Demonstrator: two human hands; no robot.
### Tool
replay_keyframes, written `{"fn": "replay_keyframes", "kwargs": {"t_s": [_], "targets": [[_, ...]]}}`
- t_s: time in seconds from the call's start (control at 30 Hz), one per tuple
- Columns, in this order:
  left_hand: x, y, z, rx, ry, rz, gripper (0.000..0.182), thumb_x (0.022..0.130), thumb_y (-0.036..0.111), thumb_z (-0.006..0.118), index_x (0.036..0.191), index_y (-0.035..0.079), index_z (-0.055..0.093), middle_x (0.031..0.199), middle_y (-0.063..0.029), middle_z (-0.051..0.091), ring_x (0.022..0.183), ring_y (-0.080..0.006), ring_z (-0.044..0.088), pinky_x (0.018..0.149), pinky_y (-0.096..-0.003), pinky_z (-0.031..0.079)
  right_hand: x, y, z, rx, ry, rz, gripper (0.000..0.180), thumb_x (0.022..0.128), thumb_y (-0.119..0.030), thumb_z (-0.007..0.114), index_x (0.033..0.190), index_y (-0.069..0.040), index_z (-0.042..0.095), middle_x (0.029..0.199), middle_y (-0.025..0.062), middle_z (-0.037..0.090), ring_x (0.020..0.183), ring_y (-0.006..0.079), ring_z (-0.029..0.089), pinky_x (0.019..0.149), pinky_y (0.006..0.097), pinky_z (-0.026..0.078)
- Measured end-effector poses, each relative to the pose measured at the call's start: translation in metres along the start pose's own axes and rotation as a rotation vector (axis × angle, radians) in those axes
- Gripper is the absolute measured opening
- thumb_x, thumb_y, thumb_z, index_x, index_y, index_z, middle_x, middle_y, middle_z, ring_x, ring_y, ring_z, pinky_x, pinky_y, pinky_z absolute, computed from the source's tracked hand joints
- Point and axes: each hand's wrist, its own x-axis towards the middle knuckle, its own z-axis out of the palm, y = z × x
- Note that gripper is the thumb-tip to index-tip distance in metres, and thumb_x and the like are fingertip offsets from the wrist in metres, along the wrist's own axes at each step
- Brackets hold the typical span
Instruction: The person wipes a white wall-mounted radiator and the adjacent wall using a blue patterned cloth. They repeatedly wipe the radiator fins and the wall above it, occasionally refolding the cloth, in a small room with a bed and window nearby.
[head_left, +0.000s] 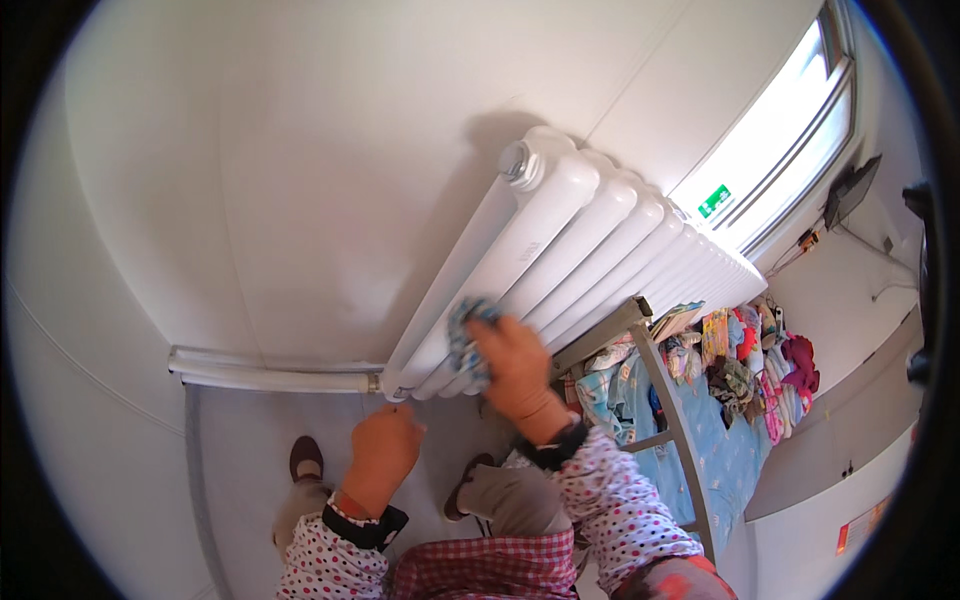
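Observation:
A white column radiator (551, 199) runs along the wall, its near end in front of me. My right hand (517, 371) presses a bunched blue-and-white cloth (471, 337) against the lower part of the front columns; both are blurred. Low down, just short of the radiator's bottom corner, my left hand (384, 454) is loosely curled. I see only its back, so whether its fingers hold anything is hidden. A white pipe (277, 380) joins the radiator's lower end from the left.
To the right stands a metal bed frame (671, 420) with a blue sheet (720, 450) and piled clothes (750, 367). Books (677, 319) lean by the radiator. A window (780, 142) is above it. My shoes (307, 457) rest on the grey floor (247, 435).

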Motion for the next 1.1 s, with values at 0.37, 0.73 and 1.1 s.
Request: {"fn": "replay_keyframes", "kwargs": {"t_s": [0.37,0.73,1.1], "targets": [[0.000,-0.005,-0.004,-0.036,-0.021,0.016,0.025,0.086,0.027,0.073,0.098,0.006,0.067,0.092,-0.0160,0.068,0.081,-0.0385,0.068,0.068,-0.0496,0.054,0.004,0.027,0.021,0.013,0.148,0.064,0.043,0.075,-0.010,0.068,0.117,-0.015,0.070,0.087,0.0105,0.054,0.080,0.0336,0.061,0.069,0.0441,0.048],[-0.009,-0.023,-0.002,-0.023,-0.020,0.066,0.024,0.086,0.026,0.071,0.098,0.005,0.067,0.090,-0.0160,0.067,0.080,-0.0377,0.068,0.068,-0.0500,0.054,0.044,0.029,-0.051,0.317,0.471,0.509,0.052,0.083,-0.013,0.079,0.130,-0.004,0.060,0.102,0.0148,0.064,0.093,0.0376,0.066,0.077,0.0432,0.055],[-0.011,-0.010,-0.032,-0.015,-0.046,0.005,0.028,0.087,0.023,0.072,0.108,0.006,0.068,0.093,-0.0150,0.068,0.084,-0.0366,0.068,0.068,-0.0469,0.054,0.004,0.001,0.060,0.200,0.529,0.608,0.048,0.089,-0.012,0.076,0.131,0.001,0.056,0.107,0.0194,0.060,0.091,0.0394,0.067,0.076,0.0420,0.056]]}}
